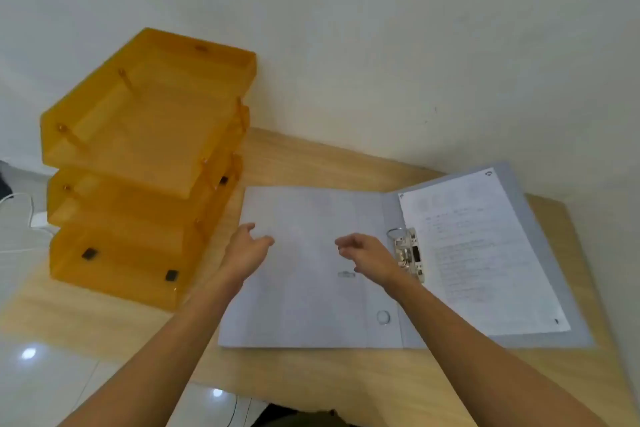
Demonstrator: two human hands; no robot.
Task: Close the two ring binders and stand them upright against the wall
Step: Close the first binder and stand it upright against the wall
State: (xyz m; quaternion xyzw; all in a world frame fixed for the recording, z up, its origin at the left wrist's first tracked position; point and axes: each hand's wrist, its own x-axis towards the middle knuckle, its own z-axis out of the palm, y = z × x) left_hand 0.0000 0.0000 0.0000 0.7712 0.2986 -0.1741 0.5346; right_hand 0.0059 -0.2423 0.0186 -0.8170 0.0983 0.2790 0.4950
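Both hands hover empty over the open binder: the left hand [247, 246] with fingers loosely spread and holding nothing, the right hand [363, 251] curled loosely, also holding nothing. Under them lies the one ring binder [311, 270] in view, flat and open on the table [311, 374]; a second binder does not show. Its left cover spreads beneath both hands, and the left hand sits near that cover's outer left edge, so it looks the better placed to lift it. The spine and ring mechanism [408, 253] run near to far just right of the right hand, and the cover would swing over this line onto the paper stack [485, 253] on the right. Beyond the binder's far edge stands the wall [415, 62]. Stacked orange trays [145, 156] stand at the left.
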